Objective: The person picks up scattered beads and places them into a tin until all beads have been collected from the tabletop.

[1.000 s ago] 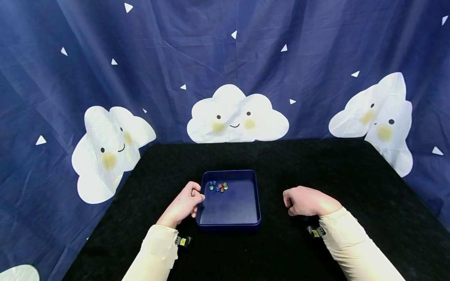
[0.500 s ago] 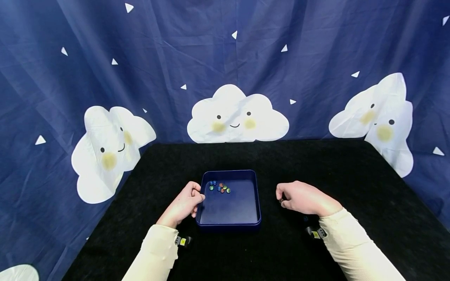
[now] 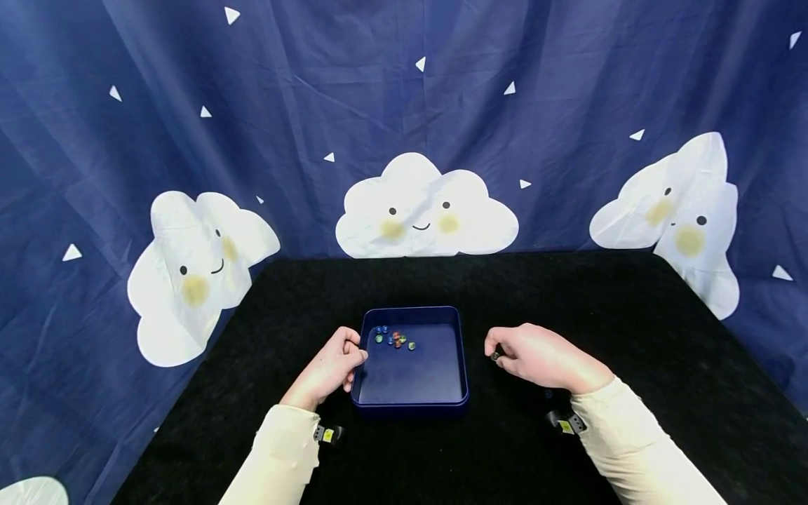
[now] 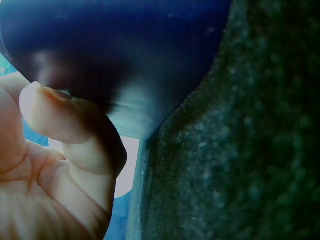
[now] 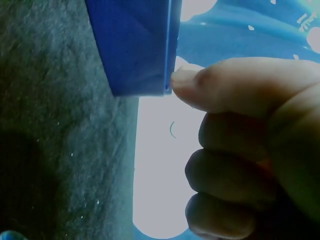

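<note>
A dark blue square tray (image 3: pixel 416 405) stands on the black cloth, with several small glass marbles (image 3: pixel 396 337) in blue, green and orange near its far left corner. My left hand (image 3: pixel 328 365) holds the tray's left side, its thumb at the rim. In the left wrist view the thumb (image 4: pixel 60 112) touches the blue wall. Right of the tray, above the cloth, my right hand (image 3: pixel 543 356) pinches a dark marble (image 3: pixel 495 356) between thumb and forefinger. That marble is hidden in the right wrist view, where the other fingers (image 5: pixel 225 175) are curled.
Another blue marble (image 3: pixel 548 394) lies on the cloth under my right wrist; part of a blue marble (image 5: pixel 12 235) shows in the right wrist view's lower corner. A blue curtain (image 3: pixel 284 91) with white clouds hangs behind the black table cloth (image 3: pixel 543 287).
My right hand has moved left towards the tray, and a marble now shows between its fingertips. One green marble in the tray has rolled slightly right. My left hand has stayed put.
</note>
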The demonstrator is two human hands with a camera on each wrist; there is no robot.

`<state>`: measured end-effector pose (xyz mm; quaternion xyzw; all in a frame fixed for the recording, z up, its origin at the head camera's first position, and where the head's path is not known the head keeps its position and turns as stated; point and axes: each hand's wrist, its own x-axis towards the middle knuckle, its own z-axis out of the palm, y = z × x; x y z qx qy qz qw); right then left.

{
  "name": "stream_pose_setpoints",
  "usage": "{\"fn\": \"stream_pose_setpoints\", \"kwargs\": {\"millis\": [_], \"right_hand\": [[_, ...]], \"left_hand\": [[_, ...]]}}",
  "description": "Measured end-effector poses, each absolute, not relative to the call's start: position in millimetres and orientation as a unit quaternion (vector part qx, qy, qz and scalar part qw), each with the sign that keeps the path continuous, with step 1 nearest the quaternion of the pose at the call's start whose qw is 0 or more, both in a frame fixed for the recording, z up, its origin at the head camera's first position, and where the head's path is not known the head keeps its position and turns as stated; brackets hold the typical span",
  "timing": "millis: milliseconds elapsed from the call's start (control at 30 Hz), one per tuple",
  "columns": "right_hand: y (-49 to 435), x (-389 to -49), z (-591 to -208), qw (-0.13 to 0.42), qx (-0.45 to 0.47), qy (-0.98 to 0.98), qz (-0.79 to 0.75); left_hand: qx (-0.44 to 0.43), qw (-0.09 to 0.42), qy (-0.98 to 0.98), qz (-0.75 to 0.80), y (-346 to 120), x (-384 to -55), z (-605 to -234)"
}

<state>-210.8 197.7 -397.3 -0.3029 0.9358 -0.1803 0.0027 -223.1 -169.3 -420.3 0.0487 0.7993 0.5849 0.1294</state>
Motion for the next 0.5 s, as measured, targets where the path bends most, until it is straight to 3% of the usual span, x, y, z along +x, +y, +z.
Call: {"fn": "stream_pose_setpoints", "kwargs": {"millis": [233, 500], "right_hand": [[190.8, -206.6, -393.1, -0.026, -0.313, 0.933, -0.176], [177.2, -201.6, -393.6, -0.053, -0.338, 0.923, -0.179]], "left_hand": [[0.045, 0.12, 0.802, 0.584, -175.4, -236.0, -445.2], [0.051, 0.121, 0.799, 0.586, -177.3, -236.2, -447.9]]}}
